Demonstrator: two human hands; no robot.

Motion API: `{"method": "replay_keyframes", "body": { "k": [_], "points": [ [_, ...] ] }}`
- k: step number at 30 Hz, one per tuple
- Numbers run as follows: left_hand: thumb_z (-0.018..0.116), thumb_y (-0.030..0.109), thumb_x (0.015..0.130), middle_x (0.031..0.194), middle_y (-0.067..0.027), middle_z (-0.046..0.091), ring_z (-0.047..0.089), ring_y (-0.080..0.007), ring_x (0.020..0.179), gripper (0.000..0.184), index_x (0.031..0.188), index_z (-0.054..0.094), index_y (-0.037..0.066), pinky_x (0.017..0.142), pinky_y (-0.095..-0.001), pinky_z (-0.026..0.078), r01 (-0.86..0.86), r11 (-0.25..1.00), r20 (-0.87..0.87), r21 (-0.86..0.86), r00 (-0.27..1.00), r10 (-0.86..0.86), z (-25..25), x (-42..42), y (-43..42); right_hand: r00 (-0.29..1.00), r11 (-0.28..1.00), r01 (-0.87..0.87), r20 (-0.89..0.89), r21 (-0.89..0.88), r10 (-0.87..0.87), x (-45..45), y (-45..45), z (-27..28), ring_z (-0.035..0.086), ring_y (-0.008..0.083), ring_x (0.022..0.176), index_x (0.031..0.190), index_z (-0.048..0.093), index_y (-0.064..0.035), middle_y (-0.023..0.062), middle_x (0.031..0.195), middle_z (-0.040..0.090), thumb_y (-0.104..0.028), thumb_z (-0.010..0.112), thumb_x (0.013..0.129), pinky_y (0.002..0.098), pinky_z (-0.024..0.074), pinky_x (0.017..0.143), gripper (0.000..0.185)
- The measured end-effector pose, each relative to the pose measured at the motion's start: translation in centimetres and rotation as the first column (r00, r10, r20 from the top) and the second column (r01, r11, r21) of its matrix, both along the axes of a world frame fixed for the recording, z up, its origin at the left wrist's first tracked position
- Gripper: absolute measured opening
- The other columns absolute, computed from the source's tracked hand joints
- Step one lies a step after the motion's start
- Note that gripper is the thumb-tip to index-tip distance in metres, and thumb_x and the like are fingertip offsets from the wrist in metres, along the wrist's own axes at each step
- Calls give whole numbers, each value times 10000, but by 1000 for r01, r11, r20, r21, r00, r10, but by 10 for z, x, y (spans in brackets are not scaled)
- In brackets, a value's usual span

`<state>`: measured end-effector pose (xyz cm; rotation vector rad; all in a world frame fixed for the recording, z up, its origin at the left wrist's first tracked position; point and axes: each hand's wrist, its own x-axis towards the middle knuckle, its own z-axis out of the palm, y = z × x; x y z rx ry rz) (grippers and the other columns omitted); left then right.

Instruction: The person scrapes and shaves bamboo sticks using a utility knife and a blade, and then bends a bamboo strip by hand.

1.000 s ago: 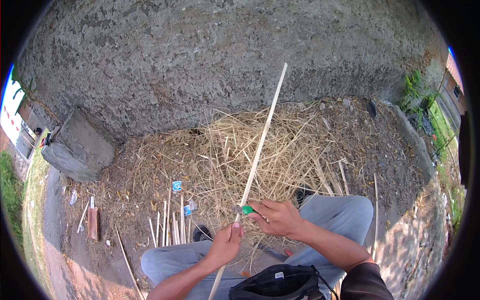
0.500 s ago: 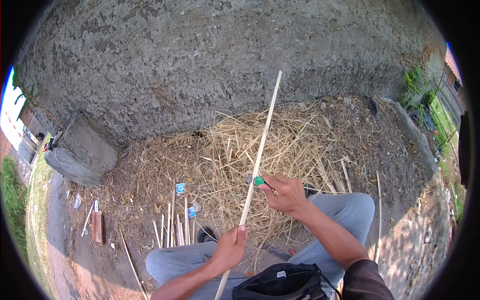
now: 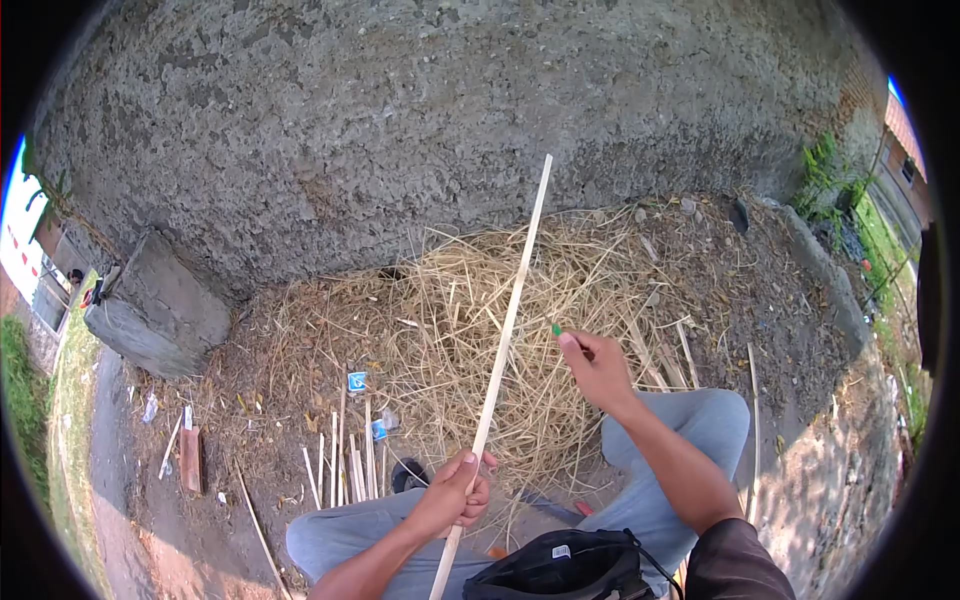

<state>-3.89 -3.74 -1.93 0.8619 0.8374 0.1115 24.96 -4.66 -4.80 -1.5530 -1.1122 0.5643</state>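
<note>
A long, pale bamboo strip [image 3: 508,325] slants upward in front of me, its far end before the wall. Near its lower part my left hand [image 3: 448,500] is closed around it, thumb on top. To the right of the strip and apart from it, my right hand [image 3: 600,376] pinches a small green object [image 3: 556,329]. Only its tip pokes out past the fingers, so its kind is hidden. Beneath both hands lies a heap of straw-coloured shavings [image 3: 540,400].
A rough grey wall [image 3: 420,120] rises ahead. Several cut strips [image 3: 342,455] lie by my left knee, near a blue-and-white packet [image 3: 357,381]. A concrete block [image 3: 165,305] stands at left. An open black bag [image 3: 560,568] sits at my lap.
My right hand has pulled away from the strip to the right, taking the green object off it. The strip's far end has shifted slightly left and down; my left hand still grips it.
</note>
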Motion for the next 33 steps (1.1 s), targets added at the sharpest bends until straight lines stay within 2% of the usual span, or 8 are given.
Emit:
{"method": "replay_keyframes", "body": {
  "k": [3,6,13,15,22,27,31,33],
  "points": [
    [243,428,1078,600,10,333,249,-63,459,407,1082,468,88,385,-231,190,-74,997,36,-34,997,75,2,7,3,904,960,-252,385,123,188,-56,-20,4,571,210,515,1110,688,-60,84,701,616,-225,645,931,326,447,473,248],
    [250,423,1078,599,7,341,261,-64,459,407,1078,465,77,384,-230,205,-129,986,32,-110,991,133,-12,8,9,813,945,-327,514,16,273,-73,-33,12,606,271,544,1103,693,-58,108,751,652,-215,669,903,360,482,488,256],
    [288,455,1067,596,19,313,236,-69,449,423,956,447,78,384,-236,196,-174,983,-37,53,984,176,-14,13,2,802,948,-317,537,14,260,-71,-30,-2,611,284,543,1098,689,-62,109,767,655,-232,691,889,380,485,475,270],
    [295,467,1064,592,26,296,221,-69,444,426,924,435,90,382,-237,184,-167,984,-28,60,985,169,-11,13,2,831,944,-315,510,98,224,-73,-29,-5,588,264,517,1069,692,-70,87,727,630,-224,702,875,369,464,452,248],
    [322,494,1053,550,67,199,132,-45,412,427,789,367,163,359,-243,87,-27,982,139,-189,989,54,10,2,6,738,938,-274,672,214,62,-62,-25,14,520,211,463,1026,702,-86,43,624,533,-212,714,853,341,397,400,214],
    [332,503,1049,544,76,180,123,-42,407,440,764,354,168,351,-235,90,31,957,173,-287,985,20,13,-2,-5,786,953,-8,591,303,-181,-24,1,9,560,249,485,1014,709,-74,64,643,584,-279,679,895,376,412,427,239],
    [327,478,1057,548,80,180,133,-39,407,429,764,359,165,341,-229,98,180,914,150,-364,980,-133,-3,-12,-16,754,911,404,531,88,-386,69,20,18,565,269,498,1065,723,-51,116,596,572,-349,630,930,418,425,482,340],
    [328,468,1060,547,78,187,136,-41,409,428,766,365,159,343,-230,99,183,924,133,-335,980,-146,-7,-12,-11,782,880,453,409,146,-470,95,27,-1,542,237,490,1037,723,-34,111,579,550,-346,623,938,405,414,489,341]
  ]
}}
